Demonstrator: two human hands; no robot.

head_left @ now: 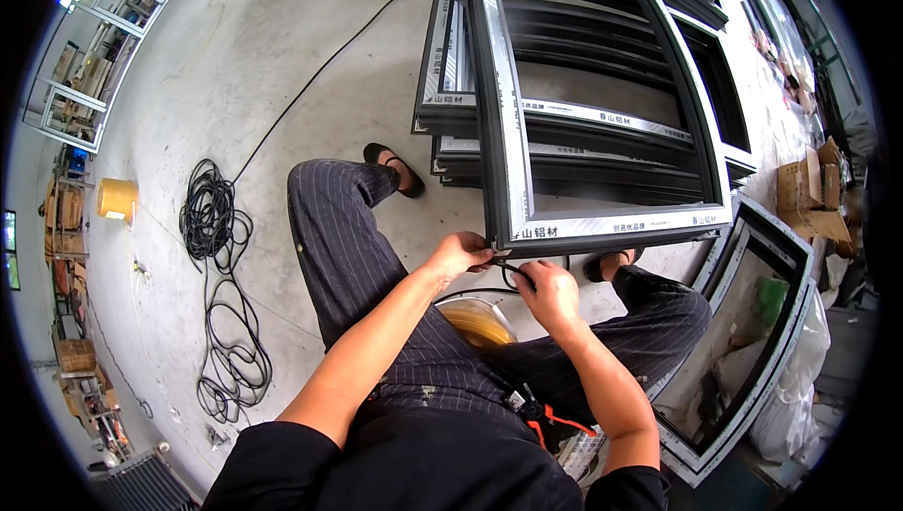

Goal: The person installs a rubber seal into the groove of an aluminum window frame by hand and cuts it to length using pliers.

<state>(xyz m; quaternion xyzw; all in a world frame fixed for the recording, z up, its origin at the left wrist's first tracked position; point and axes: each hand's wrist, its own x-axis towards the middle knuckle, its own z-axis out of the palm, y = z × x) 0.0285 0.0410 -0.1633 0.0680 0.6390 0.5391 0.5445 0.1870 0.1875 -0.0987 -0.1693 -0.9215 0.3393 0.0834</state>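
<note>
A dark window frame [621, 222] with silvery printed protective film lies on top of a stack of similar frames in front of me. At its near left corner, my left hand [459, 255] is closed, its fingertips pinching at the underside edge. What lies between those fingertips is too small to make out, though the end of a thin black strip [509, 268] reaches them. My right hand [549, 291] is just to the right and a little nearer, fingers curled round that strip. The strip loops down below the corner, between my knees.
A yellow-brown round object [478, 321] sits between my legs. Coiled black cable [213, 215] lies on the floor at left, near a yellow bucket [118, 199]. Another frame [743, 342] leans at right, beside clear plastic sheeting [793, 393] and cardboard boxes [811, 187].
</note>
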